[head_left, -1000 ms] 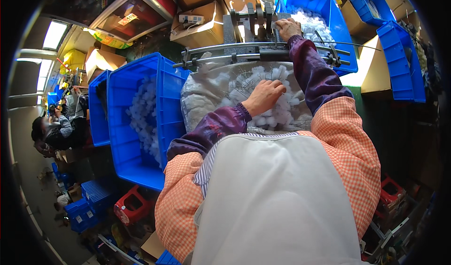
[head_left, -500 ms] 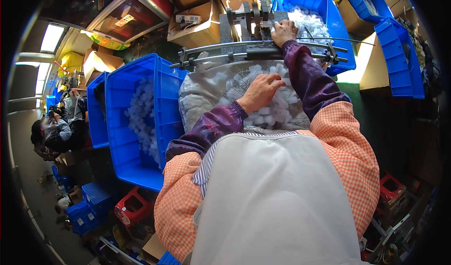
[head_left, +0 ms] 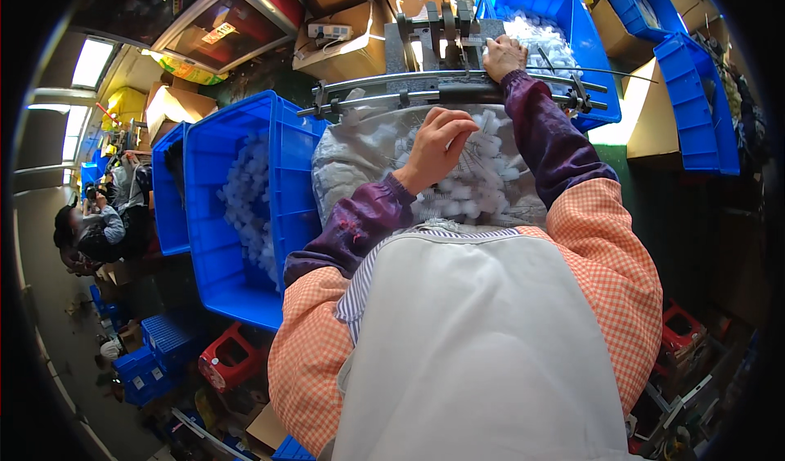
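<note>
My left hand [head_left: 440, 149] hovers over a cloth-lined tray [head_left: 347, 154], its fingers curled and pressed together. Whatever they pinch, if anything, is too small to make out. Under it lie many small white translucent plastic pieces [head_left: 470, 187], with thin metal wires or pins scattered among them. My right hand [head_left: 505, 59] rests at the right side of a dark bench machine [head_left: 446, 36], fingers bent and closed at its edge. Its fingertips are partly hidden, so what they hold cannot be seen. Two metal rods [head_left: 384, 83] run crosswise between the machine and the tray.
A large blue bin [head_left: 274, 208] with white pieces stands at my left. Another blue bin [head_left: 589, 40], heaped with white pieces, is beyond my right hand. A thin rod [head_left: 609, 69] sticks out rightward. Cardboard boxes [head_left: 347, 48] stand behind; a person [head_left: 102, 224] sits far left.
My left hand has lifted away from the white pieces, up and to the left, with its fingers drawn closer together. My right hand has shifted slightly right along the machine.
</note>
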Tool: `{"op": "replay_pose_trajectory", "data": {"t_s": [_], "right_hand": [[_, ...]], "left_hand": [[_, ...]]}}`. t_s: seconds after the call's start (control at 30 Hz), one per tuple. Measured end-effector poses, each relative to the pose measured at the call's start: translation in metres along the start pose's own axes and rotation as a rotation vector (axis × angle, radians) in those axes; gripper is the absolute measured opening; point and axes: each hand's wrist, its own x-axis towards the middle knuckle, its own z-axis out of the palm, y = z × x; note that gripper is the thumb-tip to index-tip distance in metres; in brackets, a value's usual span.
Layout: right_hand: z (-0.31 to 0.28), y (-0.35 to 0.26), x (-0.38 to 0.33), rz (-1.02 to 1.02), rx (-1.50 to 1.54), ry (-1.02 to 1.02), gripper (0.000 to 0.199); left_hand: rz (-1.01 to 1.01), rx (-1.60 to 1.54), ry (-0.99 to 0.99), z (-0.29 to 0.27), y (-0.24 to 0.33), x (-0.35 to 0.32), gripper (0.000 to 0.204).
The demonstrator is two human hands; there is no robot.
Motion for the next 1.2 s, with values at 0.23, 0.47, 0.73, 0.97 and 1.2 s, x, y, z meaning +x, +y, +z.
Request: {"op": "replay_pose_trajectory", "data": {"t_s": [0.23,0.47,0.73,0.97,1.2], "right_hand": [[-0.009,0.038,0.021,-0.011,-0.061,-0.084,0.027],[-0.046,0.095,-0.002,0.114,0.127,0.132,0.042],[-0.081,0.034,-0.060,-0.490,1.220,-0.681,0.030],[0.007,0.020,0.007,-0.216,0.290,0.228,0.017],[0.012,0.009,0.019,-0.186,0.107,0.125,0.019]], "left_hand": [[-0.109,-0.234,0.062,-0.003,0.014,0.009,0.015],[-0.108,-0.353,0.088,0.011,0.007,0.022,0.015],[-0.206,-0.195,0.100,0.024,-0.004,0.030,0.027],[0.013,0.475,-0.573,0.063,-0.008,-0.021,0.034],[-0.102,0.545,-0.681,0.071,-0.017,-0.033,0.022]]}}
